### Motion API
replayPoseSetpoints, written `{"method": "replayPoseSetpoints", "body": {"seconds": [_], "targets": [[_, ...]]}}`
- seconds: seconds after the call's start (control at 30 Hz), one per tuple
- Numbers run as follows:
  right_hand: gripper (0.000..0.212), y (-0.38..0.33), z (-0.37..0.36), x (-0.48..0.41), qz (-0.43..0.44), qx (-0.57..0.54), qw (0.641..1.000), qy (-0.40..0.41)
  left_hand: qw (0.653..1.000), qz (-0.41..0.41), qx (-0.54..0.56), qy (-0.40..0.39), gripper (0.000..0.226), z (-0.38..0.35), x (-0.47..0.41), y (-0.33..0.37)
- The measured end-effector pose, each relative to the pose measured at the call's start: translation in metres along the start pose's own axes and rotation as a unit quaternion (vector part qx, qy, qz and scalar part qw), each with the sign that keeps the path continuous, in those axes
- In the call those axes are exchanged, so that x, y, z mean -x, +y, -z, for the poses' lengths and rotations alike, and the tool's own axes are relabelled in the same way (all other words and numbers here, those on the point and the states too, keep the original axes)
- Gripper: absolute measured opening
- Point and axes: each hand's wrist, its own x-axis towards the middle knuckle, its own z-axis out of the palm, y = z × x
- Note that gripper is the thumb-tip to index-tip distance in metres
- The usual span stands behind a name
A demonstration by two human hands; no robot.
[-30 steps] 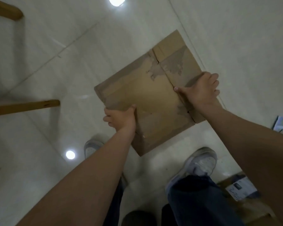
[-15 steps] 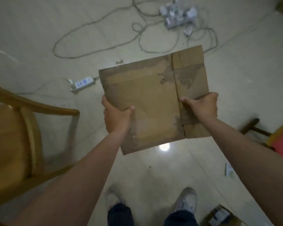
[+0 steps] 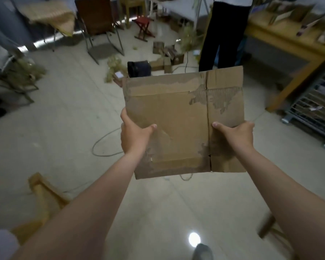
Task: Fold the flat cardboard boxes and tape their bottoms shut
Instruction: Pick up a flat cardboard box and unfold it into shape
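Raised since a second ago, the flat cardboard box (image 3: 178, 124) sits pinched between left hand (image 3: 134, 136) and right hand (image 3: 236, 136); pushing opposite creases inward should open it squarely.

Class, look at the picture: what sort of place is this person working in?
Probably a cluttered workshop or packing room. A long wooden workbench stands at the right, loose cables trail over the tiled floor, and both hands hold a flat cardboard box.

One flat cardboard box (image 3: 178, 124), two hands (image 3: 134, 136)
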Motion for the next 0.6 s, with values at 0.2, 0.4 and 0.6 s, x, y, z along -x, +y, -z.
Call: {"method": "replayPoseSetpoints", "body": {"seconds": [0.2,0.4,0.6], "targets": [[0.102,-0.099,0.016,-0.084,0.025,-0.030,0.999,0.013,0.999,-0.036,-0.011,0.003,0.104,-0.019,-0.077,0.113],[0.096,-0.209,-0.005,-0.213,0.055,-0.074,0.996,-0.020,0.998,-0.048,-0.032,0.021,0.111,-0.062,-0.185,0.209],[0.090,-0.308,-0.029,-0.317,0.078,-0.070,0.994,-0.027,0.998,-0.052,-0.021,0.036,0.111,-0.089,-0.291,0.289]]}}
